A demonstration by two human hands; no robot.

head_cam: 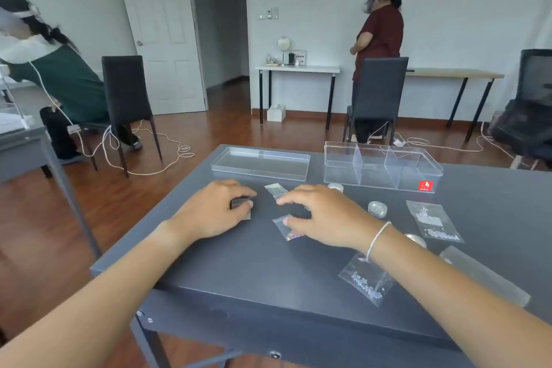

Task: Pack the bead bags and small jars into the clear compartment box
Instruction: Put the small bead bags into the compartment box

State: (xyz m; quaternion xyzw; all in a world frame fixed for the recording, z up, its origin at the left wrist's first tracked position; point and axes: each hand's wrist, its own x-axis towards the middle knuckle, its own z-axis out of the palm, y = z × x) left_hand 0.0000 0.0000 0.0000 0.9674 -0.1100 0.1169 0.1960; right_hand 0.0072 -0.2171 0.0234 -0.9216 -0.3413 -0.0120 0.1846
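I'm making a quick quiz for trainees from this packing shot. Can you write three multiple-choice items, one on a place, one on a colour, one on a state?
1. Where does the clear compartment box stand?
A. on the floor
B. at the far right of the table
C. on a chair

2. What colour is the sticker on the box?
A. red
B. blue
C. green

3. What is inside the box?
A. all the bags
B. two jars
C. nothing that shows

Answers:
1 B: it sits at the table's far edge, right of the clear lid.
2 A: the sticker on its front corner is red.
3 C: its compartments look empty, and the bead bag and small jar lie on the table.
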